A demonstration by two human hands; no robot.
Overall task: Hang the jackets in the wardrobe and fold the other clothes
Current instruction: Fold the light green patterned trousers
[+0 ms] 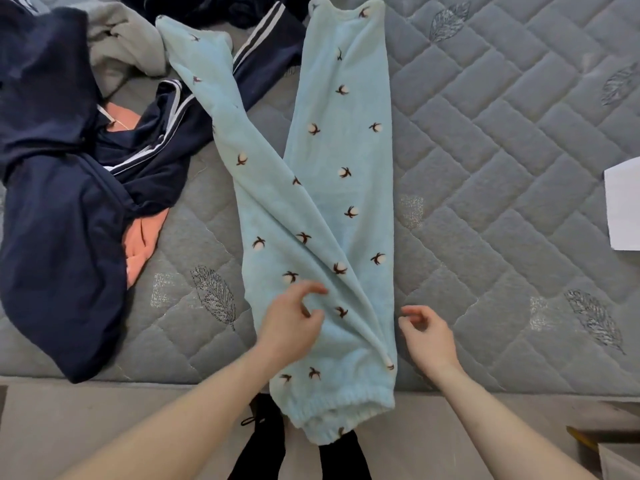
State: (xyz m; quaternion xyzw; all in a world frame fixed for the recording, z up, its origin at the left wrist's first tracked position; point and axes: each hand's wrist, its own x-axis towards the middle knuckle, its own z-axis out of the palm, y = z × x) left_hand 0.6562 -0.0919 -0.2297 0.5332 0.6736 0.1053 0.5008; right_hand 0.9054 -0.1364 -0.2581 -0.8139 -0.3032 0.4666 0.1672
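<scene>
Fleecy light-blue pants (332,202) with little cotton-flower prints are what I'm looking at, laid lengthwise on the grey quilted mattress (502,168). The elastic waistband hangs just over the mattress's near edge, and the legs run away from me. The left leg is twisted and crosses diagonally over the pants, so they aren't flat.

Left hand (294,323) sits over the pants near the waistband, fingers loosely curled. I think the fingertips are just brushing the fleece, but from my view I can't really tell if it's pinching anything. Right hand (427,336) hovers just beside the pants' right edge, over bare mattress, fingers relaxed and a bit curled, holding nothing.

Left of the pants there's a heap of clothes: a big navy jacket (59,209), a navy piece with white stripes (166,133) partly under the pants' left leg, something orange (142,233) poking out from under the navy, and a grey garment (124,39) at the far left. Well to the right of the pants, a white sheet (623,206) lies at the frame edge.
</scene>
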